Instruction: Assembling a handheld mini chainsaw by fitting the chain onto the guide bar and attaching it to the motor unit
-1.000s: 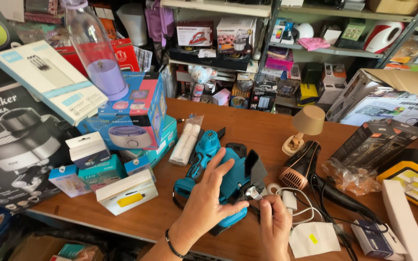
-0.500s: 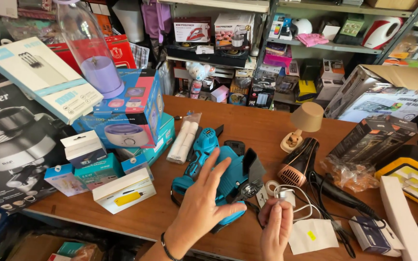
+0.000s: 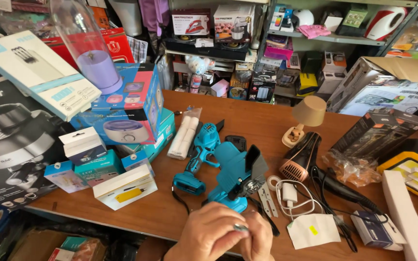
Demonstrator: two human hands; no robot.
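Blue and white boxes (image 3: 122, 116) were stacked at the bench's (image 3: 247, 111) left, a long white carton (image 3: 37, 72) leaning above. Both hands, left hand (image 3: 208, 238) and right hand (image 3: 256, 241), pinched a small metal piece (image 3: 241, 227) together, just below the teal power tool (image 3: 233, 176).

One teal cordless power saw (image 3: 223, 169) lies on the counter (image 3: 247, 116), with one hair dryer (image 3: 300, 157), one small mushroom lamp (image 3: 305, 118), one white charger (image 3: 289, 193), one purple blender (image 3: 90, 48) and two hands: left hand (image 3: 209, 237), right hand (image 3: 257, 241).
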